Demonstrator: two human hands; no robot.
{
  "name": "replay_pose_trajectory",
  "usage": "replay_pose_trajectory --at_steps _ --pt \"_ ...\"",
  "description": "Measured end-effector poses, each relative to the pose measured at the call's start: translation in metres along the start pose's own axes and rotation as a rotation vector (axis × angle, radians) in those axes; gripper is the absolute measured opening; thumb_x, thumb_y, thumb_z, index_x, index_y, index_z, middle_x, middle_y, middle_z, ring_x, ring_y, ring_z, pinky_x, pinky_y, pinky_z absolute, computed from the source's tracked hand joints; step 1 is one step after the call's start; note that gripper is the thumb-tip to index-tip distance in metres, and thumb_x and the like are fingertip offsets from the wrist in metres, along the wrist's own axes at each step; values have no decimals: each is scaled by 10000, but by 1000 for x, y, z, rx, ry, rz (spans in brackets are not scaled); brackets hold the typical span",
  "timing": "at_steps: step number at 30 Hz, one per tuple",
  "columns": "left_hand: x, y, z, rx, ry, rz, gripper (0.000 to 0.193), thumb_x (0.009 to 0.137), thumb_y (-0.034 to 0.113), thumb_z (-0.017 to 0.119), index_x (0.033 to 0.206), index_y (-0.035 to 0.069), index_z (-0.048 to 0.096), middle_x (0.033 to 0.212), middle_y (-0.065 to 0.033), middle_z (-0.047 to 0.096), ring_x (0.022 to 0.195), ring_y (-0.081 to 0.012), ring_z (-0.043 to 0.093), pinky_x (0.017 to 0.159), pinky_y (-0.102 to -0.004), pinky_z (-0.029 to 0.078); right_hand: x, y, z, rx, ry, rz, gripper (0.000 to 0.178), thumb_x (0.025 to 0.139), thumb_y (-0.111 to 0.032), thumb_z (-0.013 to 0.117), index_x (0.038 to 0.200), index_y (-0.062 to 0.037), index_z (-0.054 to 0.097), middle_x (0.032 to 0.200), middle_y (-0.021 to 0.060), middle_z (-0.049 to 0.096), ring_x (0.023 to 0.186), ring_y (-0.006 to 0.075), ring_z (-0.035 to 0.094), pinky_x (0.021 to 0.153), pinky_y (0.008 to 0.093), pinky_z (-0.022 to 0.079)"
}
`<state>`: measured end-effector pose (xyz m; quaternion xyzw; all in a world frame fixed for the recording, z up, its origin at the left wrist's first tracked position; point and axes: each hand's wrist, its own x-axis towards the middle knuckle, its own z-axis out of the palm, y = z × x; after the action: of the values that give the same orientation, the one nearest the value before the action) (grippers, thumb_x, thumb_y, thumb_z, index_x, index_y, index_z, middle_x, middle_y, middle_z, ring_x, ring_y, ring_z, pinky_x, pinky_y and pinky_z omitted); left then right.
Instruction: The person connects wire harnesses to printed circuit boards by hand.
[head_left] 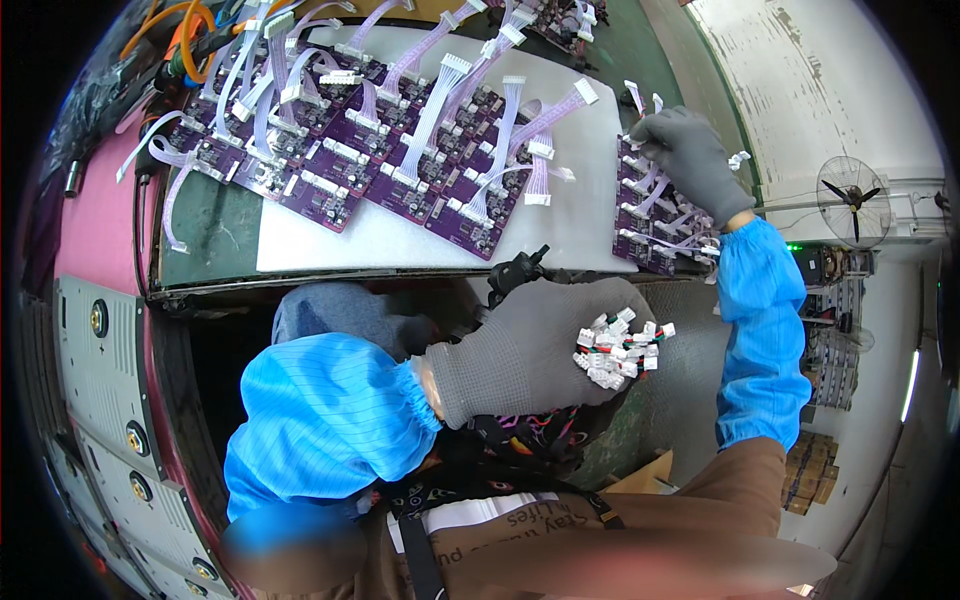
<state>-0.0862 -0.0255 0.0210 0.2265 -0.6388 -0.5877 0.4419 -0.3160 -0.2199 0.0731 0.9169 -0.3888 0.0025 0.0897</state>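
My left hand [530,350], in a grey glove, is closed around a bunch of short cables [612,348] with small white connectors and red, green and black wires. It is near my body, below the bench's front edge. At the right, my gloved right hand [685,160] reaches over a purple circuit board [632,222]. Its fingers are pinched together near the board's far end; what is between them is hidden. White connectors and pale ribbon cables stick out of this board. To its left, several more purple circuit boards [385,195] lie close together, with white-plugged ribbon cables standing up.
White foam sheeting [400,248] lies beneath the boards on the green bench [205,255]. Orange cables [190,45] are at the far left, above a pink surface [95,225]. Grey metal cases [100,340] are stacked at left. A fan [852,198] and cartons [808,472] appear at right.
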Motion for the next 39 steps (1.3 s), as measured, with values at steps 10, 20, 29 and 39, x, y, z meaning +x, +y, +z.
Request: replay_pose_trajectory --at_steps 10,20,29,39 --pt "1 0 0 25 -28 -38 368 767 114 764 1087 51 594 958 -81 668 843 -182 656 796 -304 523 -2 -3 -1 -374 -31 -164 77 858 -183 617 866 -113 648 794 50 613 862 253 589 780 397 443" --pt "1 -6 2 52 -22 -4 355 758 134 758 1069 73 598 944 -83 663 829 -235 668 773 -319 526 14 2 -3 -253 -330 24 250 892 -281 591 763 -77 658 713 152 629 683 365 602 705 464 463" --pt "1 -9 4 87 -7 57 346 773 178 746 1067 87 588 917 -87 658 818 -275 666 748 -344 525 27 2 -10 -102 -507 125 241 883 -286 607 854 -60 684 801 175 651 745 363 622 696 456 480" --pt "0 -6 4 107 4 60 351 768 182 751 1063 86 585 913 -92 657 822 -281 665 741 -346 526 35 -7 -13 -192 -612 132 266 889 -286 613 981 -56 711 878 164 693 839 337 662 789 434 507"
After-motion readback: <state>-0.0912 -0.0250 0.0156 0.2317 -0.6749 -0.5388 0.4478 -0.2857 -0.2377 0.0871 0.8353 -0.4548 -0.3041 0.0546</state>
